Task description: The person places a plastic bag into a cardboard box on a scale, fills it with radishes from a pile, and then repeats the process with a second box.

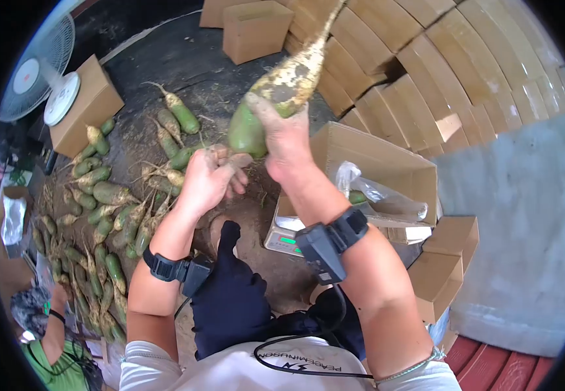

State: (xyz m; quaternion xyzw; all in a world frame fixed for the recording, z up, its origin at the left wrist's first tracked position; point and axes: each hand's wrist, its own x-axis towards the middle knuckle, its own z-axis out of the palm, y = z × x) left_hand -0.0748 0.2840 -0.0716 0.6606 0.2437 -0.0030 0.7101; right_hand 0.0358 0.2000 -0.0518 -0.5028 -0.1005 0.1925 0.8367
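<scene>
In my right hand (287, 133) is a large green radish (250, 127), its upper part green and its long root end pale with patches of soil. My thumb and fingers close round its middle, and the root points up and away to the right. Just left of the radish's green end, my left hand (212, 177) has its fingers apart with nothing in them. Beside my right forearm stands an open cardboard box (386, 153) with a clear plastic bag (380, 189) and some green produce inside. Beneath it is a scale (285, 242) with lit green digits.
Many green radishes (109, 192) lie piled on the dark floor to my left. Stacked cartons (465, 58) form a wall at the back right. A fan (46, 65) and a cardboard box (90, 107) stand far left. Another person (54, 352) in green reaches toward the pile, lower left.
</scene>
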